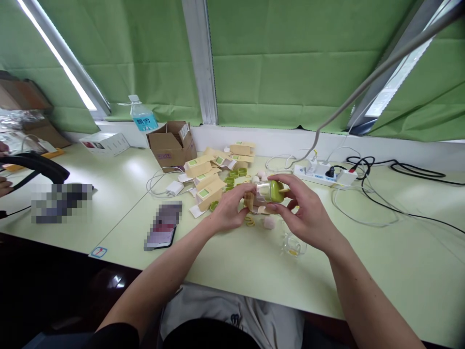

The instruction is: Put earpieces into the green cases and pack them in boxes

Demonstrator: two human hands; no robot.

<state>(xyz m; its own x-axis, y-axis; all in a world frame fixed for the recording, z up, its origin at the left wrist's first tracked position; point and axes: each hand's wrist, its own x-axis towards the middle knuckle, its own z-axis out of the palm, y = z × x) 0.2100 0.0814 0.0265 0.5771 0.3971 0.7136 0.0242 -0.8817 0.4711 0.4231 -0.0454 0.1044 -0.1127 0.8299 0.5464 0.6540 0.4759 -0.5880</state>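
Observation:
A small clear container with a rounded green cap [276, 191] is held sideways above the table, between both my hands. My left hand [229, 208] pinches its clear end at the left. The fingers of my right hand [308, 211] are curled around the green cap at the other end. Beneath my hands lie small yellow-green pieces [250, 221], a pale pink fluffy ball [269, 223] and a clear plastic piece [292, 245]. Just left of my left hand are several small cream cartons [209, 192] and green square parts [238, 172], partly hidden by my fingers.
A cardboard box [169, 150] and a water bottle [143, 116] stand at the back. A phone [163, 227] and a white charger [175, 188] lie to the left. Cables run from a power strip [319, 174] at the right. Another person's hand [4, 185] shows at far left.

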